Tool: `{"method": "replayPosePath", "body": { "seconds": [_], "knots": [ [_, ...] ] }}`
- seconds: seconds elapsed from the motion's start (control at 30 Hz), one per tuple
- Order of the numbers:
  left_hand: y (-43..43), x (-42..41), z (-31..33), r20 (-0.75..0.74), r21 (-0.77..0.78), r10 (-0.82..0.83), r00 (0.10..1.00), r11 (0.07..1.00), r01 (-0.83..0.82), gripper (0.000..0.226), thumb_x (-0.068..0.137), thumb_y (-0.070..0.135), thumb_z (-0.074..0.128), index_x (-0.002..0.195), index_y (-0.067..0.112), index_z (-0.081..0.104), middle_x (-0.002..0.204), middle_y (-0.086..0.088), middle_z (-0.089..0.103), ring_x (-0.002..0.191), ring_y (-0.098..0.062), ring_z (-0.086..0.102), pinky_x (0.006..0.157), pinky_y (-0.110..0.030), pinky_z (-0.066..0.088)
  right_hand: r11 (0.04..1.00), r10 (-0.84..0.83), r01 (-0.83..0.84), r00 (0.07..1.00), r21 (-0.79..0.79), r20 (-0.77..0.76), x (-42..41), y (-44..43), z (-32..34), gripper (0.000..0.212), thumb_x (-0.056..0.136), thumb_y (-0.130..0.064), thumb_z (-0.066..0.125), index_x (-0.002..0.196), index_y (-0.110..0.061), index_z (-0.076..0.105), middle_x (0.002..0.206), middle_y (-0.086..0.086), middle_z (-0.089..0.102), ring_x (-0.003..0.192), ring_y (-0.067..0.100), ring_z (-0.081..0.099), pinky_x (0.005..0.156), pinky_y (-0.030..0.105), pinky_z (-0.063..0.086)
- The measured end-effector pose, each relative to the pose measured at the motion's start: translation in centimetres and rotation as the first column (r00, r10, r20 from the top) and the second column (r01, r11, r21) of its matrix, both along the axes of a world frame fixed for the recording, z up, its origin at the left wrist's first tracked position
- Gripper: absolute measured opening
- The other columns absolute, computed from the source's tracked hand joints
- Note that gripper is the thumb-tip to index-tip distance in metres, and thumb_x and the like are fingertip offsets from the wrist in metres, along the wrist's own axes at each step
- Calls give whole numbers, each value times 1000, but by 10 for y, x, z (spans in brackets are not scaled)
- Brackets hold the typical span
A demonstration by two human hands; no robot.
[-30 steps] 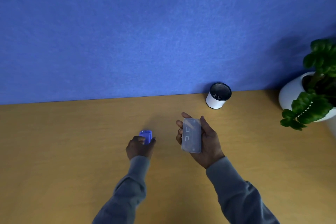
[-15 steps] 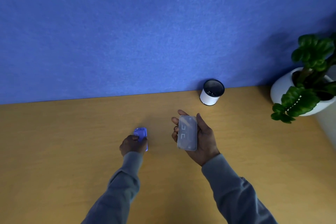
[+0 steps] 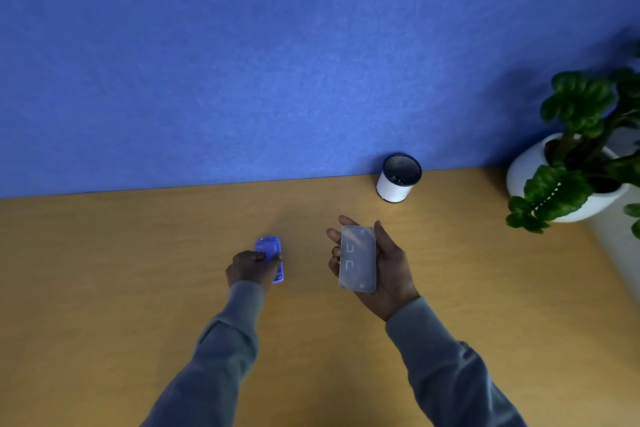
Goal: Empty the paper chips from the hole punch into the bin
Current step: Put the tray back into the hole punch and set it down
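Soft, even light falls on the scene, fairly dim, with a cool cast. The potted plant (image 3: 585,149) throws a diffuse shadow on the blue wall (image 3: 277,45) behind it. Wide-angle distortion bows the table (image 3: 104,270) edge. Detail looks soft throughout, without glare.

single head-worn wide-angle view, looking forward and down onto the desk (image 3: 104,288); wall (image 3: 242,62) at 12 o'clock, both sleeves entering from 6 o'clock, plant (image 3: 575,149) at 2 o'clock, moderately near.
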State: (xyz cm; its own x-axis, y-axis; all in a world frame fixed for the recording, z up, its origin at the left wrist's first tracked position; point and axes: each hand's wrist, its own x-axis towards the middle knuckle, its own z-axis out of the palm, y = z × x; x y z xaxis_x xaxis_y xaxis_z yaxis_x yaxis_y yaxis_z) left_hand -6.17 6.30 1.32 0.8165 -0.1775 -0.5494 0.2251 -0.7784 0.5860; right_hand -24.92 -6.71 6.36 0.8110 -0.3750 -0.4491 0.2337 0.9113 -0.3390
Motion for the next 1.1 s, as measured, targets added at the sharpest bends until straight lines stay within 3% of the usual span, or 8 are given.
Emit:
{"method": "replayPosePath", "body": {
  "seconds": [0.17, 0.3, 0.47, 0.53, 0.6, 0.77, 1.0, 1.1],
  "knots": [
    [-4, -12, 53, 59, -119, -90, 994, 988, 96, 31, 70, 47, 83, 92, 25, 79, 97, -4, 78, 101, -29, 69, 82, -26, 47, 1000, 0, 0, 1000, 6, -21, -5, 1, 0, 58, 99, -53, 48, 128, -5, 67, 115, 16, 69, 83, 24, 64, 82, 36, 55],
    [-5, -34, 107, 76, -252, -107, 991, 960, 123, 30, 57, 51, 82, 70, 25, 76, 71, 9, 74, 75, -13, 69, 59, -20, 44, 1000, 6, -6, 999, 20, -38, -6, 5, 0, 64, 99, -54, 49, 134, -2, 58, 115, 14, 68, 82, 24, 64, 80, 35, 55],
    [-6, -67, 148, 114, -305, -183, 976, 929, 210, 19, 53, 51, 77, 63, 34, 76, 57, 8, 70, 58, -10, 63, 56, -21, 47, 999, 30, -29, 999, 23, -17, -2, 14, -1, 70, 99, -57, 44, 139, -1, 52, 119, 16, 63, 94, 29, 62, 84, 39, 53],
    [-8, -76, 153, 118, -313, -208, 971, 920, 235, 18, 53, 50, 77, 63, 35, 76, 54, 12, 68, 52, -2, 59, 52, -18, 46, 998, 66, -66, 998, 2, -21, -1, 17, -3, 72, 99, -61, 40, 137, -2, 54, 109, 17, 70, 88, 31, 69, 69, 38, 57],
    [-10, -84, 154, 106, -311, -231, 967, 916, 253, 19, 54, 49, 78, 63, 32, 77, 52, 15, 67, 51, 2, 59, 48, -12, 41, 996, 91, -91, 996, 9, 1, 0, 22, -4, 73, 99, -62, 39, 133, 0, 60, 104, 18, 74, 84, 31, 72, 65, 37, 57],
    [-12, -106, 147, 63, -289, -261, 963, 919, 268, 19, 51, 53, 76, 65, 39, 75, 57, 19, 70, 56, 5, 64, 45, -7, 40, 994, 48, -51, 998, 92, 28, 6, 31, 2, 58, 99, -56, 45, 124, -7, 65, 108, 12, 72, 94, 29, 71, 79, 40, 59],
    [-12, -118, 137, 47, -262, -277, 960, 924, 279, 20, 51, 50, 73, 64, 35, 74, 55, 14, 69, 59, -5, 67, 51, -21, 46, 996, 14, -14, 1000, 90, -1, 4, 34, 7, 58, 98, -56, 46, 125, -7, 65, 110, 7, 71, 95, 24, 71, 84, 37, 57],
    [-13, -116, 137, 59, -266, -278, 959, 921, 283, 18, 51, 49, 75, 65, 38, 74, 57, 13, 71, 61, -6, 69, 56, -27, 56, 995, 20, -22, 999, 97, 26, 3, 35, 6, 58, 98, -55, 47, 124, -6, 66, 112, 8, 70, 99, 26, 70, 89, 39, 54]
  ]
}}
